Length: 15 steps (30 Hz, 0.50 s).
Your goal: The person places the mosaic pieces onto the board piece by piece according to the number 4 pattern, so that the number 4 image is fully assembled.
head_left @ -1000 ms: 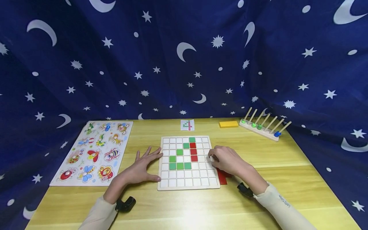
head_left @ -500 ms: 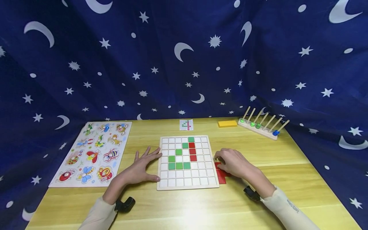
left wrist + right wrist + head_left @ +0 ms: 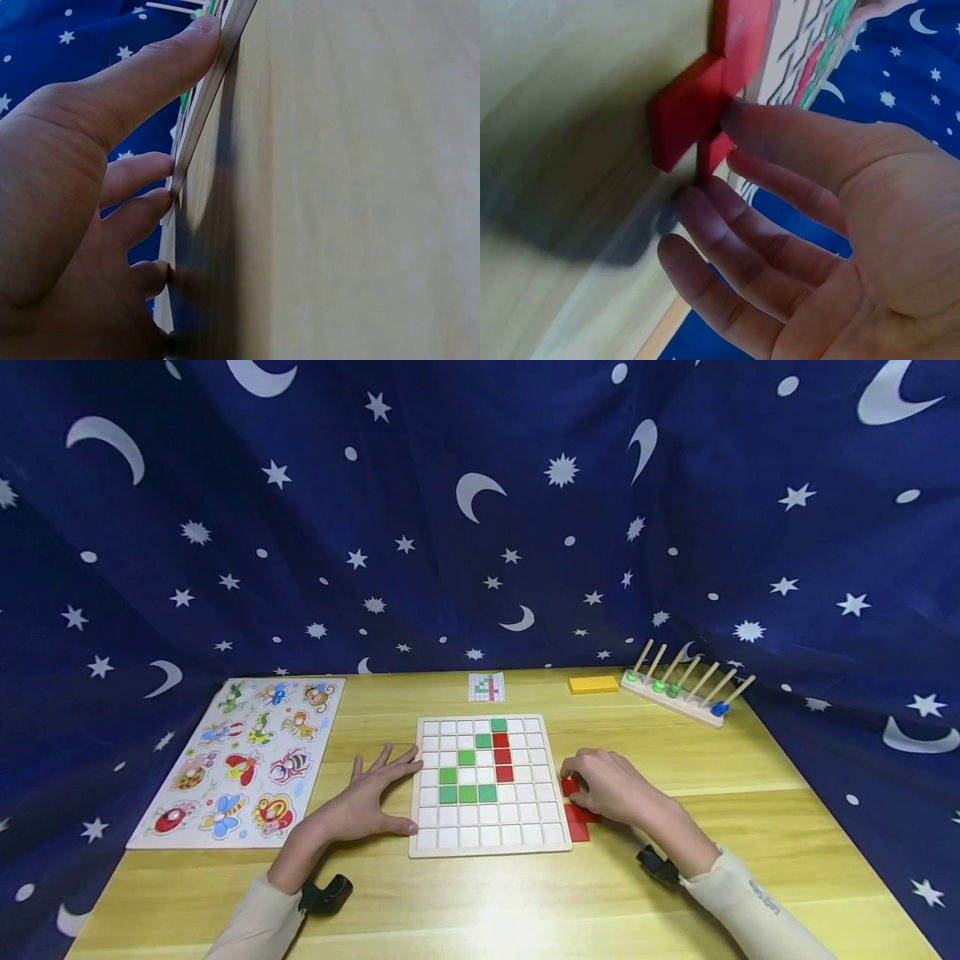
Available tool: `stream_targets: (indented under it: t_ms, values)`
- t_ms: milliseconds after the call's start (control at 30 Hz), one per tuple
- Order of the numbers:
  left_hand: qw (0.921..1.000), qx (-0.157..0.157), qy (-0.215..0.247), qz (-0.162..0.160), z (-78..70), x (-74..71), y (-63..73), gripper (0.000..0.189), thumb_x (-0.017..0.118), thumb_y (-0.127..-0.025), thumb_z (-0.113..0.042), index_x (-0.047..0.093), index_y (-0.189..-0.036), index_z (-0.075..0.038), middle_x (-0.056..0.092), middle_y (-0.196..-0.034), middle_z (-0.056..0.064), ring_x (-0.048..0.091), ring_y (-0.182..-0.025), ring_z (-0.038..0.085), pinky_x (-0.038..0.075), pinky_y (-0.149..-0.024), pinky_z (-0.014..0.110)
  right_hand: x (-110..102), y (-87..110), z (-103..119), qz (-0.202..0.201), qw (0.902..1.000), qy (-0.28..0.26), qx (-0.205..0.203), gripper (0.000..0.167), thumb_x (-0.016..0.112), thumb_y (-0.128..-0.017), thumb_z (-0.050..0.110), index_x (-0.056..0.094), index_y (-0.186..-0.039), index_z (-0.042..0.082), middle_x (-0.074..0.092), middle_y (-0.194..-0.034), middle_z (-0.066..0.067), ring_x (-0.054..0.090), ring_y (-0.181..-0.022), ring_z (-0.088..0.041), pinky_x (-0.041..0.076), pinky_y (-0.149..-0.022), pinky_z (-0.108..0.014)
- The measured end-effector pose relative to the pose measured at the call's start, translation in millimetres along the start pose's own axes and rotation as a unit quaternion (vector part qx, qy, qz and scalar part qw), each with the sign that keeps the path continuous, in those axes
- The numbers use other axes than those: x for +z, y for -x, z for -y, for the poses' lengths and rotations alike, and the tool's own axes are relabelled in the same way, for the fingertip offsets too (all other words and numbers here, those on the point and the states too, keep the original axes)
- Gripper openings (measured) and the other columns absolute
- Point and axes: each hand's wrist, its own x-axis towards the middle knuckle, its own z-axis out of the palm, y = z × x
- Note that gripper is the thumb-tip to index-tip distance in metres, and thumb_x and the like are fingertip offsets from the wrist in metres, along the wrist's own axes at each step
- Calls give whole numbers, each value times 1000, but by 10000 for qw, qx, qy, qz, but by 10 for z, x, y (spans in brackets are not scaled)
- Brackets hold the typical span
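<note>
A square wooden grid board [image 3: 491, 849] lies mid-table, with several green tiles [image 3: 467, 793] and three red tiles in a column [image 3: 503, 757] set in its white cells. Spread fingers of my left hand [image 3: 356, 806] rest along the board's left edge; in the left wrist view the thumb touches its rim. Beside the right edge, my right hand [image 3: 617, 787] pinches a loose red square tile [image 3: 569, 787] between thumb and index finger. In the right wrist view that tile [image 3: 715, 152] is partly hidden behind the thumb. Other loose red tiles [image 3: 576, 829] lie just nearer me.
A small pattern card [image 3: 487, 687] lies behind the board. To its right are a yellow block [image 3: 593, 685] and a pegged wooden stand [image 3: 675, 700] with green and blue beads. An insect puzzle board [image 3: 238, 758] covers the left side. A starry blue cloth [image 3: 420, 510] hangs behind.
My right hand has moved right, from over the board's edge to the loose red tiles. One red tile now sits slightly apart from the others. My left hand stays in place.
</note>
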Motion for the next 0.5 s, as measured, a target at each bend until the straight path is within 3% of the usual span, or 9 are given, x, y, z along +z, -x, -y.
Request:
stream_targets:
  t_ms: [333, 500]
  values:
    - [10000, -8, -9, 8, 2, 7, 3, 94, 86, -74, -46, 44, -152, -13, 22, -164, 5, 0, -150, 40, -16, -109, 69, -21, -23, 20, -130, 9999, -15, 109, 21, 82, -77, 7, 75, -96, 9, 61, -84, 2, 48, -66, -12, 43, -59, -29]
    - [10000, -4, -22, -7, 4, 1, 3, 94, 86, -74, -46, 44, -152, -13, 22, -164, 5, 0, -151, 40, -15, -109, 69, -20, -74, 113, -208, 9997, -63, -67, 21, 81, -79, 10, 75, -99, 9, 62, -86, 1, 47, -66, -11, 43, -59, -28]
